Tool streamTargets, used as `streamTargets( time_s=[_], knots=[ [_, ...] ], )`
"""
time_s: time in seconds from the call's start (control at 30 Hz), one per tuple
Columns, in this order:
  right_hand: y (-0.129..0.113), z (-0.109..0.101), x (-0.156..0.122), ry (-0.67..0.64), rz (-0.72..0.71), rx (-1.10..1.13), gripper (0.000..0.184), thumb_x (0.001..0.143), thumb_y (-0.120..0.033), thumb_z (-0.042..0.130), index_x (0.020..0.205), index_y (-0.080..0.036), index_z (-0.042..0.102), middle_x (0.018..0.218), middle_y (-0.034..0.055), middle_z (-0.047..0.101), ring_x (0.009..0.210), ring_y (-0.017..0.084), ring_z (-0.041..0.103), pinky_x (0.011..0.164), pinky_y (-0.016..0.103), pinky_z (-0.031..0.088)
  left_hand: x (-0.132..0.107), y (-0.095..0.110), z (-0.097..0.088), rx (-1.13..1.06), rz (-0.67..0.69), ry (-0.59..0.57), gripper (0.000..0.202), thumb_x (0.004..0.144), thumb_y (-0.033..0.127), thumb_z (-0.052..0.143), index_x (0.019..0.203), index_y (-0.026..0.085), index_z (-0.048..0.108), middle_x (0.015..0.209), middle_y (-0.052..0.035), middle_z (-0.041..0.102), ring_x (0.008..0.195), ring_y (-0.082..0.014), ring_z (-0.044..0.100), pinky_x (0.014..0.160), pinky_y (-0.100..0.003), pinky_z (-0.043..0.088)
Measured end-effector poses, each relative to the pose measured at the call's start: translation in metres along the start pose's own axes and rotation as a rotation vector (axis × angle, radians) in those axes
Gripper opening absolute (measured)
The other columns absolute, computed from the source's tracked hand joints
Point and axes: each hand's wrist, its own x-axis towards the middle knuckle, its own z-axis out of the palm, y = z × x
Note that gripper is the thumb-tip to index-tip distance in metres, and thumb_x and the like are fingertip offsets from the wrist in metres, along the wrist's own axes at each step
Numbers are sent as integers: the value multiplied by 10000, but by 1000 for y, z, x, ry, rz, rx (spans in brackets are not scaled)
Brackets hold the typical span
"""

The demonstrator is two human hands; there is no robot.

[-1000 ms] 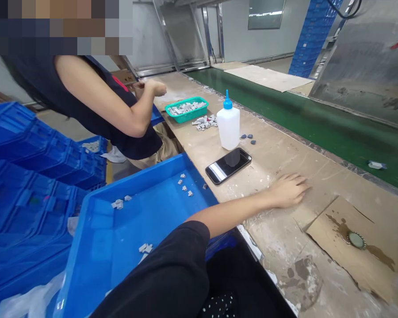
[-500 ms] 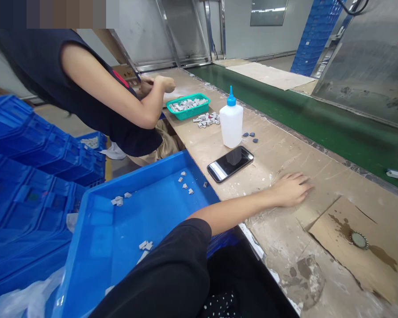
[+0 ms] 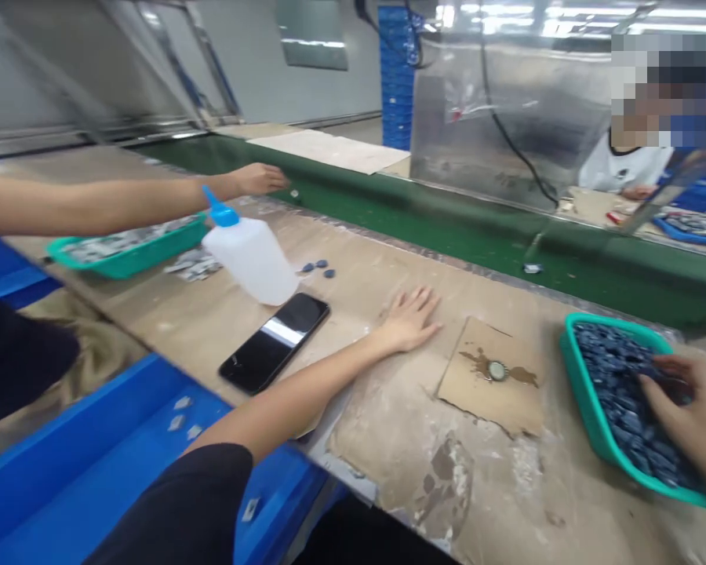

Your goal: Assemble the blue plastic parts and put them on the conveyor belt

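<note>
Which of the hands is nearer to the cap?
Left. The left hand lies on the table, a little left of the cap; the right hand is farther off to its right, at the basket.

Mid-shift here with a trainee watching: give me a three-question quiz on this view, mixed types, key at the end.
1. True or false: the wearer's left hand is at the teal plastic basket of dark blue pieces.
2. Fill in: the translucent white plastic bottle has a ____ nozzle cap.
3. Which item lies on the flat brown cardboard piece? A) the bottle; B) a small round crimped-edge cap; C) the basket.

Key:
1. False: the right hand is there; the left rests on the tan work surface.
2. Blue.
3. B.
</note>
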Motion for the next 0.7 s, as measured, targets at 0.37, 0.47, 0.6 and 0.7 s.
streamTargets(
  time_s=[0.37,0.47,0.6,0.7],
  knots=[
    [-5,6,-3,-12,-14,94,327,765,-440,396,921,-218,578,779,64,650,516,209,567,499,332,441,134,-12,3,-33,-101,120,465,876,366,298,1300,191,376,1411,-86,295,1315,-273,210,1046,-532,149],
    [-1,9,-3,3,-46,94,319,762,-432,399,921,-220,577,773,56,643,495,203,551,485,332,438,133,-22,10,-143,-80,242,409,824,144,333,1194,179,504,1325,-70,431,1246,-200,354,1054,-397,254],
    [-2,6,-2,-42,-33,80,289,753,-420,393,906,-245,564,778,68,646,437,209,514,457,354,423,136,-33,10,-165,-143,322,551,693,-47,312,1185,102,510,1253,-112,471,1170,-163,422,1009,-287,330],
    [-4,3,-2,-68,-18,87,276,737,-421,393,897,-263,553,768,69,644,419,212,501,447,360,412,137,-39,6,-150,-181,340,457,733,-7,329,1114,87,563,1183,-134,513,1113,-210,457,978,-349,358]
  ],
)
